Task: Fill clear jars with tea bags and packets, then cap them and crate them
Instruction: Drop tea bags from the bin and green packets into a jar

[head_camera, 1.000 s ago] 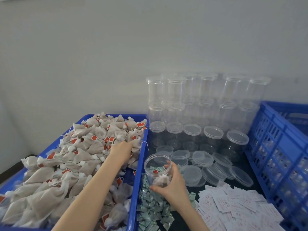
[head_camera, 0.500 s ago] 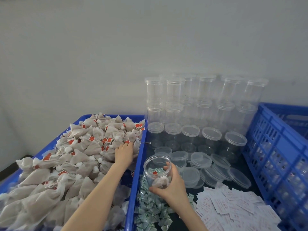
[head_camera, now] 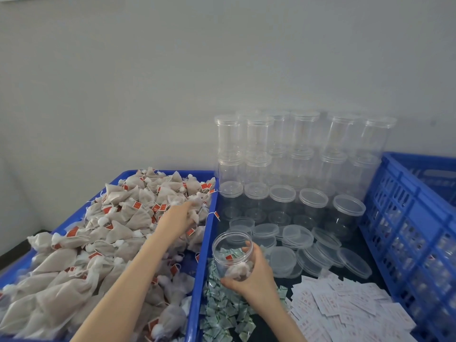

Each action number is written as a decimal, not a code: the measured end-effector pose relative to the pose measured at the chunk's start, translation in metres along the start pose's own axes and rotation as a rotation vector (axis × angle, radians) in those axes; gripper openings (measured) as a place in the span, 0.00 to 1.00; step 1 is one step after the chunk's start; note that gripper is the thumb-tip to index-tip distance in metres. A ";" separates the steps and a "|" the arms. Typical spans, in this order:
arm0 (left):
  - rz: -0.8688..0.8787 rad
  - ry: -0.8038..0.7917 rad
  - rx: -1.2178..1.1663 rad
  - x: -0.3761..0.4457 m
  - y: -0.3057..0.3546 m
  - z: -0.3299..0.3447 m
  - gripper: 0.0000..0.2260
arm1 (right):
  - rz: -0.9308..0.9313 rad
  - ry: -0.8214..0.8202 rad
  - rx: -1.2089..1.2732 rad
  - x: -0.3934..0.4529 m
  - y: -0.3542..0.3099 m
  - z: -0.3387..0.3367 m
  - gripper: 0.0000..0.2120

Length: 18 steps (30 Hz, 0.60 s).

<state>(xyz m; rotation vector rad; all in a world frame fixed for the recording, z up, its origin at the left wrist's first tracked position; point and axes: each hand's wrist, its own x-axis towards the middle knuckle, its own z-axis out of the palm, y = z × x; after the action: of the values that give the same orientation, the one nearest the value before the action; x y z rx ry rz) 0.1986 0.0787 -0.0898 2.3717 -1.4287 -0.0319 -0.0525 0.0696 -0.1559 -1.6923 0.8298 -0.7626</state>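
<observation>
My right hand (head_camera: 251, 280) grips an open clear jar (head_camera: 232, 253), tilted toward me, with a tea bag and a red tag inside. It hovers over a pile of small green packets (head_camera: 222, 314). My left hand (head_camera: 179, 219) reaches into the heap of beige tea bags (head_camera: 103, 243) in the blue tray (head_camera: 197, 280) and pinches a tea bag (head_camera: 195, 213) near the tray's right rim. Empty capped jars (head_camera: 283, 193) stand stacked at the back.
Loose clear lids (head_camera: 320, 250) lie in front of the stacked jars. White paper slips (head_camera: 345, 304) are spread at the lower right. A blue slatted crate (head_camera: 409, 218) stands on the right. A grey wall rises behind everything.
My left hand has moved right and farther back across the tea bag heap and closed on a bag. The jar in my right hand has stayed nearly in place.
</observation>
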 end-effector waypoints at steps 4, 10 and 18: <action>0.104 0.127 -0.137 -0.011 0.015 -0.041 0.15 | -0.010 -0.009 -0.012 0.002 0.004 0.004 0.47; 0.285 0.042 -0.368 -0.044 0.052 -0.086 0.15 | -0.032 -0.006 -0.005 0.002 0.005 0.009 0.46; 0.438 -0.365 -0.151 -0.069 0.088 -0.054 0.14 | -0.065 0.024 0.017 0.001 0.003 0.010 0.46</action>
<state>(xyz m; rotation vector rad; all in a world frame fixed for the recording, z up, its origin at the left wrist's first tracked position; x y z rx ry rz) 0.1018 0.1177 -0.0228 1.9528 -2.0072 -0.4596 -0.0447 0.0737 -0.1608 -1.7046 0.7860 -0.8337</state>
